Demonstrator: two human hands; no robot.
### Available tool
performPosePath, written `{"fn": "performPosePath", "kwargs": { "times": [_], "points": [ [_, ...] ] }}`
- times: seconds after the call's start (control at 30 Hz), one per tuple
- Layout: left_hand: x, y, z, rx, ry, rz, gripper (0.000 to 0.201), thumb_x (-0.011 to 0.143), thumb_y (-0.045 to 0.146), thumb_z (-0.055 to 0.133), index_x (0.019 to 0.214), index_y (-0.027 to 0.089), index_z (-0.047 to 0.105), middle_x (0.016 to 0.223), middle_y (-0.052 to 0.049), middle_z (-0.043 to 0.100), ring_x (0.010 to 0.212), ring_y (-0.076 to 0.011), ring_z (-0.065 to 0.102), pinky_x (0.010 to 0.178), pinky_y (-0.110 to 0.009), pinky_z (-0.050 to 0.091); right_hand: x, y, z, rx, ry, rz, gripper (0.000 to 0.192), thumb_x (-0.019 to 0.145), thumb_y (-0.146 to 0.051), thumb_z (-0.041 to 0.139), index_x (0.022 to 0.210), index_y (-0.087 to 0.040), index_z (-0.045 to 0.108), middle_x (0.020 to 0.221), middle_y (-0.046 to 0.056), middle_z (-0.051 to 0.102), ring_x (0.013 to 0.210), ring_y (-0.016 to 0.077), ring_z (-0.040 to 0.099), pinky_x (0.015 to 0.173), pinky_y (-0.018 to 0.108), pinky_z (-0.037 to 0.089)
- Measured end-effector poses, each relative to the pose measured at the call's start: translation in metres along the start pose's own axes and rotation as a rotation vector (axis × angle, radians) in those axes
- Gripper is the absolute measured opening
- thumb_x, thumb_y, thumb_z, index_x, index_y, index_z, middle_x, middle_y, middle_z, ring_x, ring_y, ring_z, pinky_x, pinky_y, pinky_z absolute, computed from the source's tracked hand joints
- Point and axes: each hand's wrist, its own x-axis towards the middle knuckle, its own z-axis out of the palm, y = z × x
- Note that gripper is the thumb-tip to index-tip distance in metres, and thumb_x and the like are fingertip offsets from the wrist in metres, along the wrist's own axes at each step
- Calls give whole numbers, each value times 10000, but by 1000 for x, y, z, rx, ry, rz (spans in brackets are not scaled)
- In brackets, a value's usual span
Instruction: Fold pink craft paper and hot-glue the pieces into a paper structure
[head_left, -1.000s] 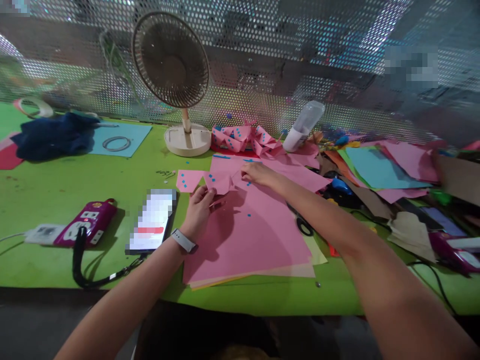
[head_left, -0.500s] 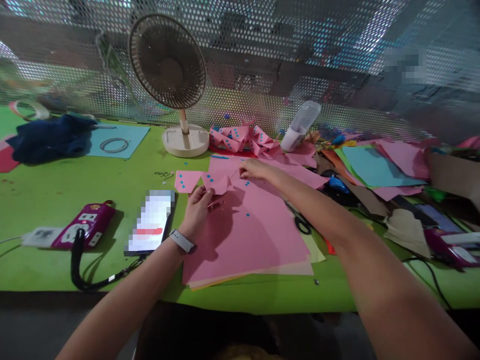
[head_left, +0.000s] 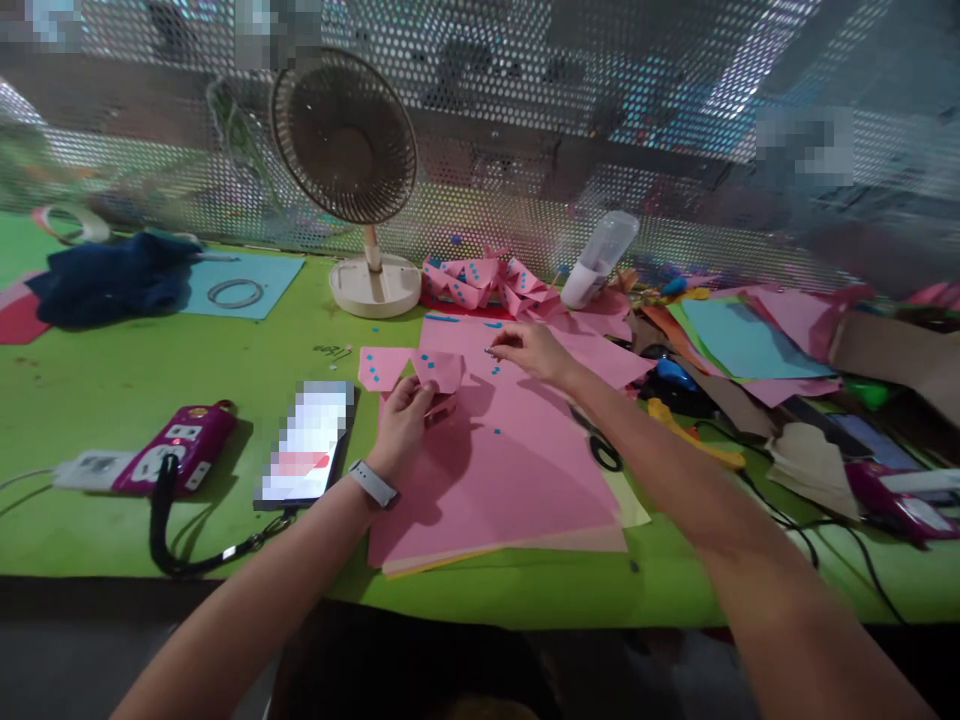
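My left hand [head_left: 406,420], wearing a pale wristband, pinches a folded pink paper piece [head_left: 439,372] by its lower edge. Small blue squares dot the piece's two flaps, and it is held above a stack of pink paper sheets [head_left: 510,480]. To the right, my right hand [head_left: 529,352] hovers low over the stack with thumb and finger together. Something tiny shows at its fingertips, too small to name. Loose blue paper bits [head_left: 496,371] lie just below those fingertips.
Behind the stack sit folded pink paper pieces [head_left: 480,280], a bottle [head_left: 600,260] and a fan [head_left: 375,285]. A phone [head_left: 309,445] and a purple power strip [head_left: 176,450] lie left. Scissors [head_left: 604,452] and coloured paper [head_left: 750,335] are to the right.
My right hand has moved slightly right, away from the pink piece, and its fingers reach out more. The left hand keeps its hold. The view has shifted a little.
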Motion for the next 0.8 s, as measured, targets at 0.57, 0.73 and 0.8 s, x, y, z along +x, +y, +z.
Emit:
{"fn": "performPosePath", "kwargs": {
  "times": [0.57,0.73,0.8],
  "points": [
    [-13,-2,7,53,-117,1,240,784,349,738,915,184,623,822,-9,603,788,-150,644,768,-359,594,-57,-40,57,-443,295,-441,219,983,-185,431,997,-182,650,949,96,672,899,223,573,822,367,451],
    [-12,-4,7,67,-138,14,265,774,382,746,924,191,638,818,-5,600,788,-138,625,773,-340,589,-59,-40,59,-453,341,-459,201,980,-185,448,971,-183,649,932,90,675,880,215,578,800,345,444],
    [-12,-5,6,73,-141,19,264,771,388,748,906,191,635,814,-4,596,786,-137,622,776,-339,588,-59,-39,59,-450,338,-449,200,980,-190,449,977,-190,649,935,89,672,884,216,579,803,347,442]
  ]
}}
